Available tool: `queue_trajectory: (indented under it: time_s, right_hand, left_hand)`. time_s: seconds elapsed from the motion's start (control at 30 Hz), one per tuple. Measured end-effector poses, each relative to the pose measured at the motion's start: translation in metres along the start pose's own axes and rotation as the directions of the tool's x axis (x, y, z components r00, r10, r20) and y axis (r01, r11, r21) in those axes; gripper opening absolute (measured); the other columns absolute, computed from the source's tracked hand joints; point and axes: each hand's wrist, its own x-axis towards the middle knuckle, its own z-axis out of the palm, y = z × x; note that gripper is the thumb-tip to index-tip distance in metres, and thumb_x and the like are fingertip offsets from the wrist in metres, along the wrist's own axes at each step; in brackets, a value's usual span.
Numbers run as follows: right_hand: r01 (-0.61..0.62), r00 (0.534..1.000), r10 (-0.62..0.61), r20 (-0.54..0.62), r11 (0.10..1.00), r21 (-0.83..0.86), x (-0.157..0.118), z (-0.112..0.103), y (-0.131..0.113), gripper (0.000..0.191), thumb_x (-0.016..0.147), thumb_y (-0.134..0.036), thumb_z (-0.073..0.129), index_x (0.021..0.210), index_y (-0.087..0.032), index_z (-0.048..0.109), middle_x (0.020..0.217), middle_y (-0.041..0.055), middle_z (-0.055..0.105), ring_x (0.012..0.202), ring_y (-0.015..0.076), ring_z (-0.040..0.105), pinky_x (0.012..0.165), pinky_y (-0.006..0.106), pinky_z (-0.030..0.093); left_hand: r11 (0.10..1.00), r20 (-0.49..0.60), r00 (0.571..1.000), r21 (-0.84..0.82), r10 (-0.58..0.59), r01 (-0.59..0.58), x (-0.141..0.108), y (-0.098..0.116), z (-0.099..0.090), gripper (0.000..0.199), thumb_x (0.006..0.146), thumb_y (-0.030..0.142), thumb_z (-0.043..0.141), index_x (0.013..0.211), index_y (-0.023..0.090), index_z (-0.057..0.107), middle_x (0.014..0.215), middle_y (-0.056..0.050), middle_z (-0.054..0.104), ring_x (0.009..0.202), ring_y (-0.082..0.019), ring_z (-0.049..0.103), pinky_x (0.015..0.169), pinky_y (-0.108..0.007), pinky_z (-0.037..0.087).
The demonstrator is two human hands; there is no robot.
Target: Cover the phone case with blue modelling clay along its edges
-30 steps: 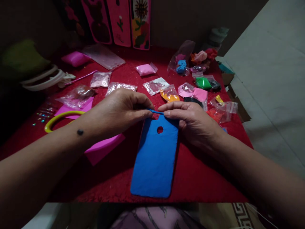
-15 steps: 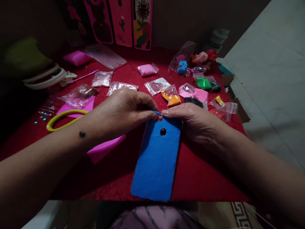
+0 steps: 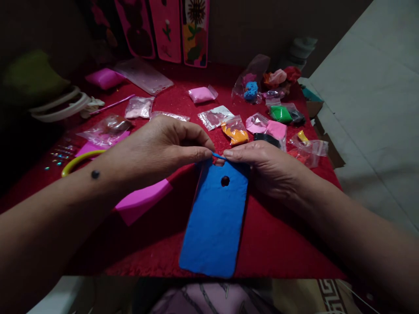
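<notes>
A phone case covered in blue clay (image 3: pixel 214 218) lies on the red cloth in front of me, with a round dark hole near its top. My left hand (image 3: pixel 173 144) pinches one end of a thin blue clay strip (image 3: pixel 218 155) at the case's top edge. On the strip's other side, my right hand (image 3: pixel 265 163) has its thumb pressed on it, the fingers tucked behind the case's upper right corner. A bit of red shows in a gap below the strip. The right fingertips are hidden.
Behind my hands lie several clay packets, among them an orange one (image 3: pixel 236 134) and a green one (image 3: pixel 280 114). Yellow-handled scissors (image 3: pixel 75 162) and a pink sheet (image 3: pixel 144 201) are partly under my left arm. A clear phone case (image 3: pixel 144 77) lies at the back left.
Both hands stay at the case's top edge. My left thumb and fingers have shifted slightly along the strip, and the left forearm sits a little farther left.
</notes>
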Motion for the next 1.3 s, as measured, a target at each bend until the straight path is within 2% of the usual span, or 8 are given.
queue_trajectory:
  time_s: [0.1, 0.23, 0.33, 0.53, 0.73, 0.9, 1.03, 1.3]
  right_hand:
    - [-0.013, 0.999, 0.016, -0.044, 0.997, 0.070, 0.000, 0.003, -0.002, 0.013, 0.077, -0.015, 0.071, 0.065, -0.011, 0.070, 0.064, 0.0039, 0.067, 0.053, 0.0111, 0.057, 0.056, 0.024, 0.048]
    - [-0.017, 0.999, 0.010, 0.052, 0.991, 0.135, 0.001, 0.003, -0.002, 0.017, 0.080, -0.020, 0.069, 0.065, -0.013, 0.070, 0.064, 0.0032, 0.068, 0.055, 0.0116, 0.060, 0.057, 0.024, 0.049]
    - [0.001, 0.996, -0.005, 0.090, 0.999, 0.053, 0.001, 0.001, -0.001, 0.010, 0.076, -0.020, 0.073, 0.070, -0.012, 0.074, 0.071, 0.0045, 0.071, 0.059, 0.0117, 0.060, 0.060, 0.024, 0.049]
    - [0.046, 0.997, -0.038, 0.063, 0.991, -0.126, -0.001, -0.002, 0.001, 0.020, 0.076, -0.031, 0.077, 0.073, -0.012, 0.074, 0.065, 0.0026, 0.066, 0.053, 0.0088, 0.052, 0.054, 0.023, 0.039]
    - [0.068, 0.996, -0.059, 0.063, 0.987, -0.149, -0.001, -0.003, 0.001, 0.020, 0.076, -0.033, 0.076, 0.073, -0.014, 0.075, 0.066, 0.0027, 0.066, 0.054, 0.0097, 0.053, 0.055, 0.023, 0.039]
    - [0.054, 0.995, -0.050, 0.087, 0.998, -0.044, 0.000, -0.002, -0.004, 0.021, 0.080, -0.034, 0.072, 0.070, -0.015, 0.073, 0.069, 0.0025, 0.068, 0.057, 0.0113, 0.056, 0.058, 0.025, 0.042]
    - [0.065, 0.990, -0.048, 0.135, 0.990, -0.129, -0.002, -0.001, -0.010, 0.021, 0.080, -0.035, 0.074, 0.074, -0.015, 0.075, 0.074, 0.0032, 0.069, 0.061, 0.0112, 0.057, 0.060, 0.024, 0.043]
    - [0.038, 0.997, -0.025, 0.073, 0.983, -0.179, 0.001, 0.002, -0.012, 0.018, 0.072, -0.027, 0.078, 0.063, -0.014, 0.069, 0.059, -0.0001, 0.062, 0.051, 0.0079, 0.050, 0.052, 0.023, 0.035]
  left_hand:
    - [1.000, -0.020, 1.000, 0.001, 0.008, -0.008, 0.000, -0.001, 0.001, 0.012, 0.080, 0.029, 0.068, 0.079, 0.021, 0.077, 0.072, 0.000, 0.073, 0.065, -0.014, 0.062, 0.056, -0.023, 0.046]
    - [1.000, -0.017, 1.000, -0.003, 0.020, -0.020, -0.001, 0.001, 0.001, 0.013, 0.080, 0.028, 0.067, 0.079, 0.019, 0.077, 0.070, 0.000, 0.072, 0.064, -0.013, 0.060, 0.056, -0.022, 0.045]
    - [0.999, -0.013, 1.000, -0.024, 0.022, -0.022, -0.001, 0.002, 0.001, 0.013, 0.080, 0.027, 0.067, 0.079, 0.017, 0.076, 0.069, 0.000, 0.072, 0.064, -0.012, 0.060, 0.057, -0.021, 0.045]
    - [0.999, 0.015, 1.000, -0.030, -0.009, 0.010, -0.001, 0.000, 0.001, 0.014, 0.081, 0.031, 0.068, 0.083, 0.020, 0.077, 0.076, 0.001, 0.075, 0.068, -0.013, 0.063, 0.059, -0.021, 0.046]
    - [0.996, 0.011, 0.999, -0.077, -0.047, 0.048, -0.004, 0.007, -0.002, 0.012, 0.079, 0.031, 0.073, 0.079, 0.020, 0.077, 0.077, -0.001, 0.075, 0.072, -0.015, 0.065, 0.063, -0.023, 0.049]
    - [0.998, 0.016, 1.000, -0.060, -0.010, 0.011, -0.004, 0.008, -0.002, 0.012, 0.082, 0.028, 0.069, 0.081, 0.019, 0.077, 0.077, 0.000, 0.075, 0.072, -0.014, 0.064, 0.063, -0.023, 0.050]
    - [0.998, 0.014, 1.000, -0.065, 0.007, -0.006, -0.003, 0.008, -0.001, 0.010, 0.077, 0.029, 0.070, 0.078, 0.021, 0.076, 0.075, 0.001, 0.075, 0.069, -0.015, 0.065, 0.062, -0.024, 0.051]
    - [0.995, 0.002, 1.000, -0.093, -0.030, 0.030, -0.004, 0.008, 0.002, 0.014, 0.074, 0.030, 0.070, 0.080, 0.020, 0.075, 0.074, 0.000, 0.074, 0.071, -0.016, 0.067, 0.061, -0.023, 0.052]
